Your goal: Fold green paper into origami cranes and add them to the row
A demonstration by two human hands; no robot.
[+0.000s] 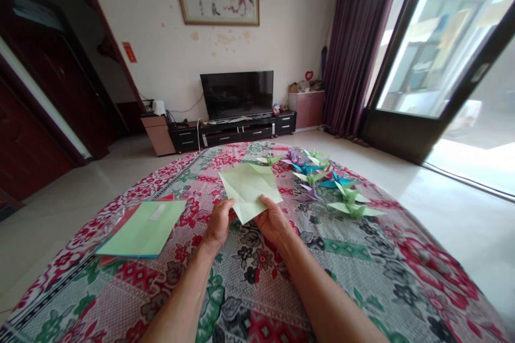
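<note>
A pale green sheet of paper [250, 185] with crease lines across it is held up above the table, one corner pointing toward me. My left hand [220, 221] pinches its left lower edge, thumb on top and fingers underneath. On the right lower edge, my right hand [274, 220] grips the sheet the same way, its thumb lying on the paper. The fingers below the sheet are mostly hidden. Beyond my right hand stand several folded paper cranes in green, purple and blue, among them a green crane [354, 209] and a purple crane [309, 192].
A stack of coloured paper [140, 229], green on top, lies at the left in what looks like clear wrapping. The round table wears a flowered tablecloth [257, 311]. Farther off are a television [237, 95] on a low cabinet, a purple curtain [353, 43] and a glass door.
</note>
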